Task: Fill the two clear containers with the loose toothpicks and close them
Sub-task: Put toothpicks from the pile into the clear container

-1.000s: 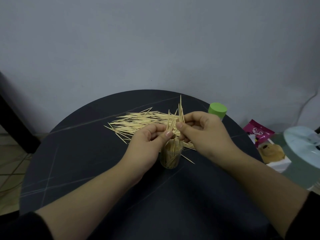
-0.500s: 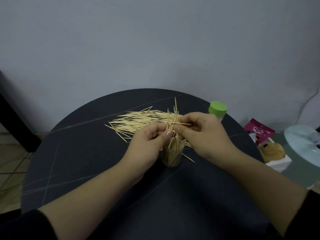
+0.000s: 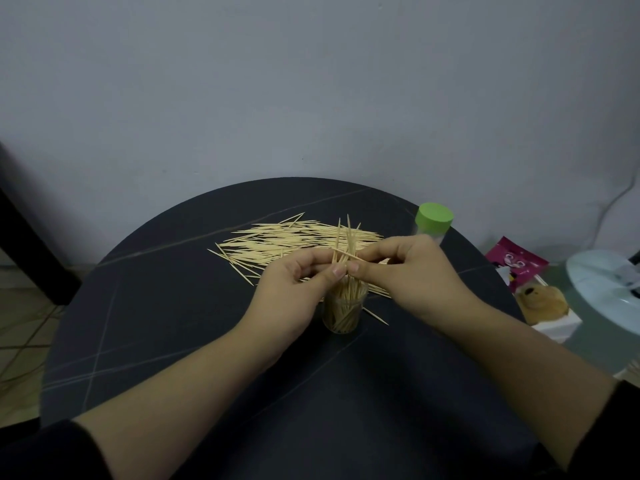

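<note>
Loose toothpicks [image 3: 284, 242] lie fanned on the dark table [image 3: 156, 306]. The left hand [image 3: 294, 296] pinches an upright bundle [image 3: 347, 242] whose lower ends stand in the open clear container [image 3: 343, 315], part full; the right hand [image 3: 412, 282] pinches the same bundle. Farther right stands a green-capped container [image 3: 433, 220]

1. No word, number or brand name can be read anywhere in the view.
2. Pale markings are printed on the pink packet [image 3: 517, 261] lying beside the table [image 3: 166, 306], but they are too blurred to be made out as letters.
3. A brown bear shape is seen on the white box [image 3: 557, 328] just in front of that packet; no wording can be made out on it.
</note>
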